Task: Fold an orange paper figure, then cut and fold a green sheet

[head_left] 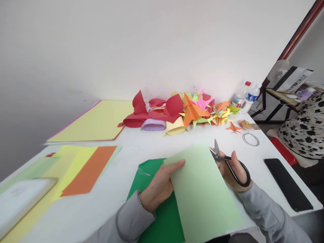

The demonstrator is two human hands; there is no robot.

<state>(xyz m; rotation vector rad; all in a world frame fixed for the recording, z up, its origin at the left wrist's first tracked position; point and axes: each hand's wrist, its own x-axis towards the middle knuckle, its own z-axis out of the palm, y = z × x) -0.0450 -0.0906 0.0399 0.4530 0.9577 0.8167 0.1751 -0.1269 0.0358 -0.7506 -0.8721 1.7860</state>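
My left hand [160, 184] pinches the left edge of a light green sheet of paper [202, 192], thumb on top. The sheet is held tilted above the table, its lower end near my lap. In my right hand [234, 173] is a pair of black-handled scissors [236, 167], fingers in the loops. Their blades are apart and point up and away, at the sheet's upper right edge; whether they touch the paper I cannot tell. Beneath my left hand and the sheet lies a dark green sheet [162, 219], partly covered.
Several coloured sheets [88, 172] and a white box-like object [22, 199] lie left. Large yellow sheets [93, 121] rest behind. Folded paper shapes [174, 111] are piled by the wall. Bottles [241, 96], a tape roll [250, 139] and a black phone [288, 184] are right. A person's patterned clothing [306, 128] shows beyond.
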